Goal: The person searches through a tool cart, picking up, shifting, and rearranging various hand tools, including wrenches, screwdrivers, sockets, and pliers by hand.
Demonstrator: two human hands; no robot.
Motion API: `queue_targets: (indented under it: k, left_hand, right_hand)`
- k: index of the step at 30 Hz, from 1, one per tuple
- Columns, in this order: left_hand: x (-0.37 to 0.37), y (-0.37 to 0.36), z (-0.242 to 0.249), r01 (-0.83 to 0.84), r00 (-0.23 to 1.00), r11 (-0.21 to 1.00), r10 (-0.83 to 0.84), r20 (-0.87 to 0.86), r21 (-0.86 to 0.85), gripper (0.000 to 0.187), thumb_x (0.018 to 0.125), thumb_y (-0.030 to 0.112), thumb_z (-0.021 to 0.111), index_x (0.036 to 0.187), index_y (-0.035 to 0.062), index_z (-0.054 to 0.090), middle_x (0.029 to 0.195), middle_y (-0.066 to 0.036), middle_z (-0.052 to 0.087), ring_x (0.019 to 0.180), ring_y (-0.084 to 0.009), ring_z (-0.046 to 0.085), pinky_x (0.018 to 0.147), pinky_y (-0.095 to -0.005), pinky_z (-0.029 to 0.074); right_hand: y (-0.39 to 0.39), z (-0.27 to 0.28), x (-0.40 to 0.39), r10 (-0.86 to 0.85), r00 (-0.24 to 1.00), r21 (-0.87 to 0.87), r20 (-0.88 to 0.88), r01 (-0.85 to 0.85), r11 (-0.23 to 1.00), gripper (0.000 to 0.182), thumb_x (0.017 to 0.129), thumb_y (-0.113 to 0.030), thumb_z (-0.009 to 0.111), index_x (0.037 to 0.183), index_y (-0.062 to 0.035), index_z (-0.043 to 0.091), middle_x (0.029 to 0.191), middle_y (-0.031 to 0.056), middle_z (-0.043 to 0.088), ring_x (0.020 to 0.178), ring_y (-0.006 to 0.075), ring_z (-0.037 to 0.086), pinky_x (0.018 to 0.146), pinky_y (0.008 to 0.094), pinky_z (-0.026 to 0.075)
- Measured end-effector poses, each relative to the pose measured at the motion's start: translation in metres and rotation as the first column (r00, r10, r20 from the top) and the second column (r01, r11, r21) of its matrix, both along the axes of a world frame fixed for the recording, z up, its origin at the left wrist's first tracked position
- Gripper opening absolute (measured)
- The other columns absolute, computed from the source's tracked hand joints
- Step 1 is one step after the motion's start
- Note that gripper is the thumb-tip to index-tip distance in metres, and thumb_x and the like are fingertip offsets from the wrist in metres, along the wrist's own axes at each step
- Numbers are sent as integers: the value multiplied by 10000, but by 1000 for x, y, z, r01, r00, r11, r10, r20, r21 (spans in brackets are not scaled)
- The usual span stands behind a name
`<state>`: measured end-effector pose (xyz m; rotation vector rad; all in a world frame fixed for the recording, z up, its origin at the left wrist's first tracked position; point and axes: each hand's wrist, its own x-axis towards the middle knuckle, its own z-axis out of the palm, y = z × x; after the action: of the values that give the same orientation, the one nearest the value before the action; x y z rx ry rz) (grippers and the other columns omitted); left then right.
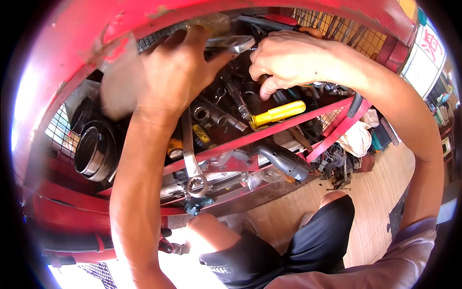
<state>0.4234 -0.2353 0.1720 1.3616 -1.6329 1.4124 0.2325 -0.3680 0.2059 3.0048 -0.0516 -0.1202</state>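
My left hand (175,72) reaches over the red tool shelf, its fingers bent around the near end of a silver metal tool (240,45) whose exact kind I cannot make out. My right hand (288,55) is at the tool's other end, fingers curled, their grip partly hidden. Under the hands lie several sockets (219,117), a yellow-handled screwdriver (279,113) and a pair of dark metal tools. A long combination wrench (192,168) hangs over the shelf's front rail by its ring end. Clear plastic (211,21) sits behind my left fingers.
The red shelf rail (255,137) crosses in front, and a red frame bar (269,7) arches overhead. A black power-tool-like handle (284,161) sticks out below. Metal rings (91,151) are at left. Dark parts and a white cloth (357,139) lie at right.
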Motion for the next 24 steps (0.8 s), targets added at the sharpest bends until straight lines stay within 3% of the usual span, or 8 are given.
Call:
queue_targets:
  k: [5, 8, 12, 14, 16, 19, 21, 24]
  left_hand:
    - [-1, -1, 0, -16, 1000, 1000, 16, 23, 12, 521, 722, 553, 903, 706, 116, 621, 569, 6, 620, 469, -221, 636, 471, -353, 524]
    - [-2, 0, -1, -80, 996, 995, 82, -32, 61, 458, 686, 532, 904, 888, 157, 736, 675, -10, 707, 556, -222, 699, 486, -370, 562]
    - [-1, -1, -2, -75, 997, 995, 76, -16, 67, 465, 697, 542, 903, 869, 147, 729, 659, -9, 711, 531, -213, 700, 466, -362, 554]
    - [-4, 0, -1, -92, 996, 992, 93, -5, 84, 471, 699, 544, 905, 900, 149, 745, 660, -12, 717, 522, -211, 697, 463, -355, 551]
    - [-7, 1, -1, -88, 996, 991, 87, 12, 101, 471, 704, 541, 904, 920, 150, 754, 656, -12, 716, 520, -211, 697, 462, -354, 550]
    - [-5, -2, 0, -45, 999, 994, 42, 30, 99, 439, 701, 497, 914, 925, 155, 754, 698, -14, 724, 557, -206, 705, 473, -354, 550]
    - [-5, -1, -2, -53, 999, 991, 52, 16, 125, 423, 694, 470, 920, 915, 155, 746, 717, -11, 722, 579, -205, 707, 485, -354, 552]
    - [-9, 1, -2, -71, 997, 984, 73, -8, 164, 414, 677, 438, 927, 888, 146, 723, 726, -3, 708, 606, -207, 705, 511, -355, 557]
  right_hand:
    - [13, 9, -4, -67, 998, 12, -12, 67, 998, 255, 879, -250, 789, 886, 2, 751, 762, 184, 709, 769, 373, 714, 717, 495, 552]
    - [13, 16, -5, -95, 995, 131, 24, 91, 987, 212, 912, -198, 759, 972, 5, 748, 779, 192, 715, 759, 343, 719, 685, 471, 560]
    - [-13, 17, -23, 137, 930, -25, 342, -137, 990, 148, 903, -115, 723, 984, 4, 752, 780, 178, 723, 739, 322, 715, 703, 444, 552]
    - [16, 43, -49, -119, 979, 186, 164, 88, 979, 249, 934, -120, 700, 1158, -11, 706, 1057, 158, 707, 1006, 304, 685, 891, 414, 542]
    - [33, 47, -74, -153, 972, 326, 178, 89, 941, 179, 874, -70, 682, 1033, -4, 733, 916, 160, 708, 880, 304, 695, 798, 424, 537]
    - [49, 52, -80, -58, 994, 108, 98, 47, 993, 67, 766, -56, 659, 769, -17, 714, 690, 117, 662, 719, 274, 660, 718, 430, 525]
    - [26, 19, -82, 201, 960, -146, 194, -174, 974, 112, 769, -116, 662, 675, -55, 663, 776, 69, 663, 901, 216, 654, 834, 420, 516]
    - [41, 28, -80, -55, 995, -304, -86, 26, 952, 214, 824, -180, 762, 999, -63, 800, 1141, 82, 674, 1225, 237, 580, 1210, 441, 359]
